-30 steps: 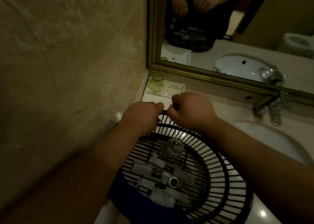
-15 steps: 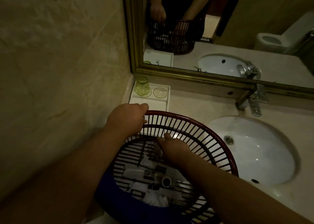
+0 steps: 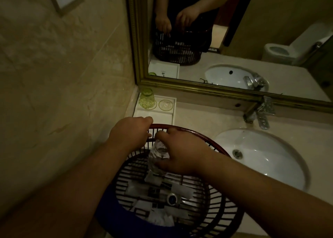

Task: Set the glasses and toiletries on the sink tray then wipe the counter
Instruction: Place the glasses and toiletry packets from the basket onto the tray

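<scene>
A dark red slatted basket (image 3: 212, 198) stands on the counter in front of me, with white toiletry packets (image 3: 182, 192) and a small round cap lying in its bottom. My left hand (image 3: 131, 131) grips the basket's far rim. My right hand (image 3: 182, 153) is inside the basket, fingers curled round a clear glass (image 3: 157, 156) lifted off the bottom. Behind the basket, in the corner, a white tray (image 3: 153, 114) holds an upturned green glass (image 3: 146, 98) on a coaster and a bare round coaster (image 3: 166, 104) beside it.
A white oval sink (image 3: 261, 156) lies to the right with a chrome tap (image 3: 261, 115) behind it. A gold-framed mirror (image 3: 198, 88) runs along the back and a tiled wall closes the left side. A blue cloth (image 3: 108, 212) hangs at the basket's near edge.
My right hand left the basket's rim, reached down inside and took hold of the clear glass, which now sits raised in my fingers. My left hand stayed on the rim.
</scene>
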